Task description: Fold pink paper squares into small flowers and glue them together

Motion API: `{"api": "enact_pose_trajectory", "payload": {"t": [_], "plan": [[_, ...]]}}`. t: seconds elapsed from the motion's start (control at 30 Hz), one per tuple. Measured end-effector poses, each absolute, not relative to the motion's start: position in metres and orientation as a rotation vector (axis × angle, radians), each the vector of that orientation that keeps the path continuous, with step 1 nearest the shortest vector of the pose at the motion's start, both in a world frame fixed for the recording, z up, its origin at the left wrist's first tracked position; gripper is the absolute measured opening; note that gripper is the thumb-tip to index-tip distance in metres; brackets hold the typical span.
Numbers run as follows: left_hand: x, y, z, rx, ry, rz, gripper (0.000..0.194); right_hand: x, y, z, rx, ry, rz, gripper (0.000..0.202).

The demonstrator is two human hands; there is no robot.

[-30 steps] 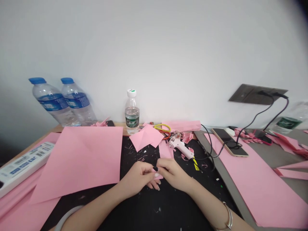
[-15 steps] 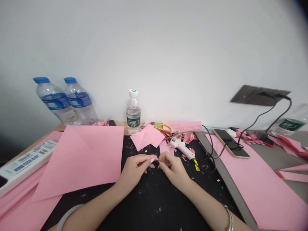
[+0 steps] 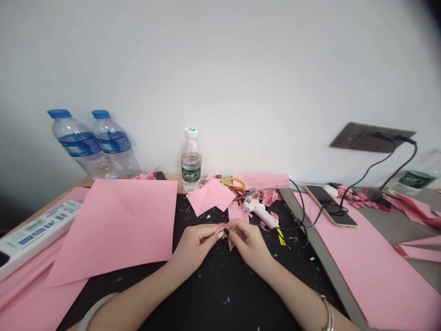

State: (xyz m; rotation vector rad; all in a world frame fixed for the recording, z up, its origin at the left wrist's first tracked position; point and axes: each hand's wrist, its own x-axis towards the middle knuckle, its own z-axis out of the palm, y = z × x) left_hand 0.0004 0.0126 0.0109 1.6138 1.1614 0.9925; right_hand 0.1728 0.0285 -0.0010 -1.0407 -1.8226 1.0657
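Note:
Between the fingertips of both hands is a small piece of pink paper [image 3: 221,227], mostly hidden by the fingers. My left hand [image 3: 197,242] pinches it from the left, thumb on the near side. My right hand [image 3: 246,240] grips it from the right, with its thumb and fingers close against the left ones. Just beyond the hands lie pink paper squares [image 3: 214,195]. A pale pink hot glue gun [image 3: 261,212] rests behind my right hand, and scissors with yellow and red-orange handles [image 3: 237,184] lie partly under the paper.
A large pink sheet [image 3: 127,220] and a long white box [image 3: 41,234] lie at left. Bottles [image 3: 191,165] stand along the wall. At right are a phone [image 3: 330,207], black cables [image 3: 303,207] and a long pink sheet [image 3: 372,262]. Small scraps dot the black mat [image 3: 220,294].
Both hands have drawn slightly closer together, and the fingers have turned over the pink paper, so less of it shows. Everything else stays in place.

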Motion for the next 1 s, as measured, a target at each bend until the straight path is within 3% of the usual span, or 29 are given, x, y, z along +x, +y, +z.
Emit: {"api": "enact_pose_trajectory", "payload": {"t": [0.27, 1.0], "plan": [[-0.0028, 0.0131, 0.0177, 1.779, 1.188, 0.982, 0.031, 0.1777, 0.035, 0.0002, -1.038, -1.876, 1.065, 0.013], [-0.0001, 0.0121, 0.0094, 1.595, 1.218, 1.057, 0.001, 0.177, 0.0287, 0.001, -1.085, -1.91, 1.11, 0.016]]}}
